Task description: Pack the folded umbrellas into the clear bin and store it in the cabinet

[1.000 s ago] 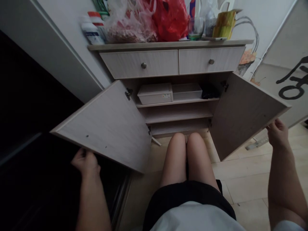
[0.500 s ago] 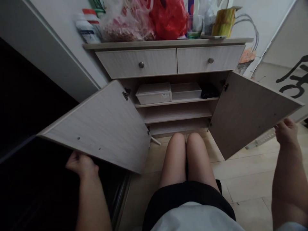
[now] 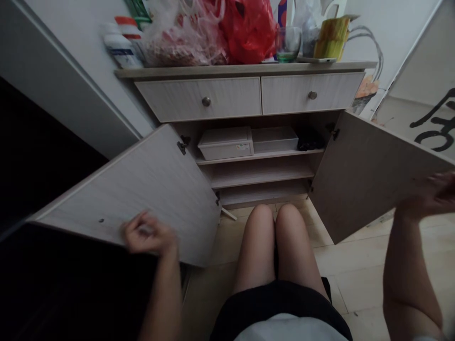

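A pale wood-grain cabinet stands before me with both doors swung wide. My left hand (image 3: 151, 233), blurred by motion, is in front of the inner face of the left door (image 3: 142, 175), close to its lower edge. Its fingers are curled in and I see nothing in them. At the far right, my right hand (image 3: 432, 195) overlaps the outer end of the right door (image 3: 373, 170). Its fingers are dark and smeared, so whether they grip the door cannot be made out. Inside, a white box (image 3: 227, 143) sits beside a shallow tray (image 3: 275, 138) on the upper shelf.
A black item (image 3: 310, 139) lies at the upper shelf's right end. Two drawers with round knobs (image 3: 206, 101) sit above. The top holds a red plastic bag (image 3: 249, 33), a clear bag (image 3: 181, 40), a glass (image 3: 288, 45) and bottles (image 3: 122, 49). My knees (image 3: 263, 222) face the cabinet.
My left hand has come off the left door's edge and moved right, in front of its inner face. My right hand has shifted toward the right door's outer end. The view has tilted slightly up.
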`<act>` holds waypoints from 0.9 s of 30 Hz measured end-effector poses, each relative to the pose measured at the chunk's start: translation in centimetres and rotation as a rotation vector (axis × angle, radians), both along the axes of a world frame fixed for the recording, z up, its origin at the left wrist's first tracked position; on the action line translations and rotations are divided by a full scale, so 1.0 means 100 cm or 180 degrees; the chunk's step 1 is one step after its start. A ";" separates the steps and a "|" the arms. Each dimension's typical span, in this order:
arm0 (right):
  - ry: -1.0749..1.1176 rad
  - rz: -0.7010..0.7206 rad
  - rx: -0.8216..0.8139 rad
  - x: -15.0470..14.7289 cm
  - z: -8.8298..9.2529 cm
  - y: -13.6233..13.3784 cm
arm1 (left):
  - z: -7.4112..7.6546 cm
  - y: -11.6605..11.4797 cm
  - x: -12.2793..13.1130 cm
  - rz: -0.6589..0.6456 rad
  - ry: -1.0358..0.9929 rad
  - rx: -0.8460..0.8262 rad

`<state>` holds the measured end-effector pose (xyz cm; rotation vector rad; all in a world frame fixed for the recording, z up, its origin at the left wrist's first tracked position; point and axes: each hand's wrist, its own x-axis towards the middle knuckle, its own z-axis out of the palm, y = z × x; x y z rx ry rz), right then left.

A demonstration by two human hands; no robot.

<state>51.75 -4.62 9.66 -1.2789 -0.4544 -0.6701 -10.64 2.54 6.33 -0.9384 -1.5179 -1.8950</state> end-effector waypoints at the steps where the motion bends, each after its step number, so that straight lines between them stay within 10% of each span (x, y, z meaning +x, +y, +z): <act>1: -0.0370 0.0239 -0.0064 -0.018 0.006 0.014 | 0.005 0.018 0.017 -0.0447 0.0393 -0.0294; 6: -0.1327 0.1939 -0.1598 -0.081 0.019 0.118 | 0.035 0.130 0.106 -0.2118 0.1915 -0.1347; 14: -0.2116 0.1866 -0.3920 -0.105 0.008 0.266 | 0.052 0.252 0.205 -0.2001 0.3609 -0.2540; 27: -0.2533 0.1588 -0.4893 -0.112 0.005 0.322 | 0.028 0.324 0.226 -0.2294 0.3703 -0.2831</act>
